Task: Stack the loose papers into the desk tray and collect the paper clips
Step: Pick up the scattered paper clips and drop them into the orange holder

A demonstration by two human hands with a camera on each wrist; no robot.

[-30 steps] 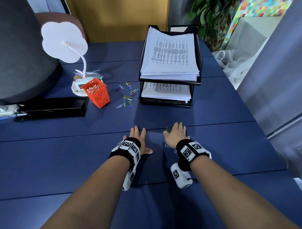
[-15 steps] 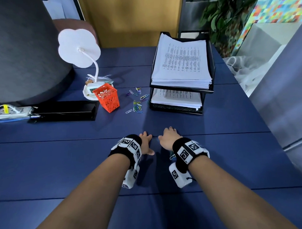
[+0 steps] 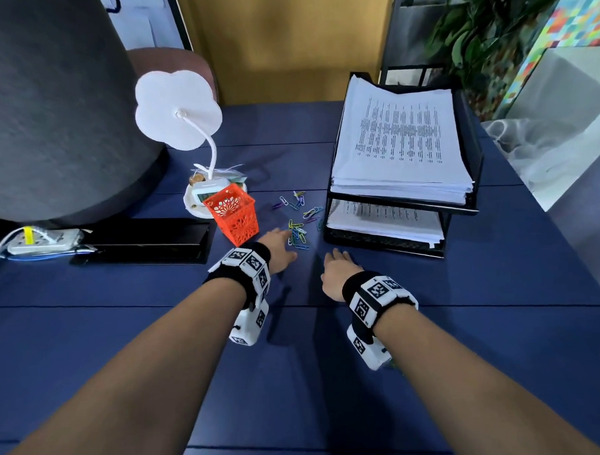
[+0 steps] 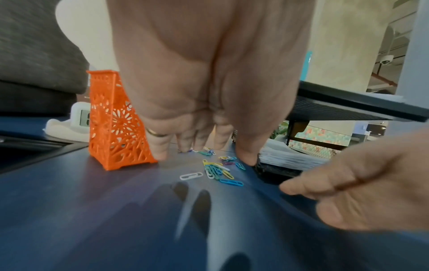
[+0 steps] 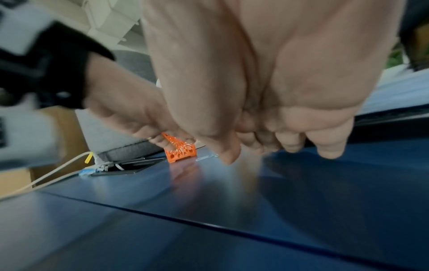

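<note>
Our left hand reaches over the blue desk with fingers extended and loose, holding nothing, its tips at the near edge of the scattered paper clips, just beside the orange mesh cup. Our right hand hovers near the black desk tray, fingers curled under; whether it holds anything we cannot tell. Papers fill both tray tiers

A white flower-shaped lamp stands behind a power strip.

Head overhead; wrists low, close.
</note>
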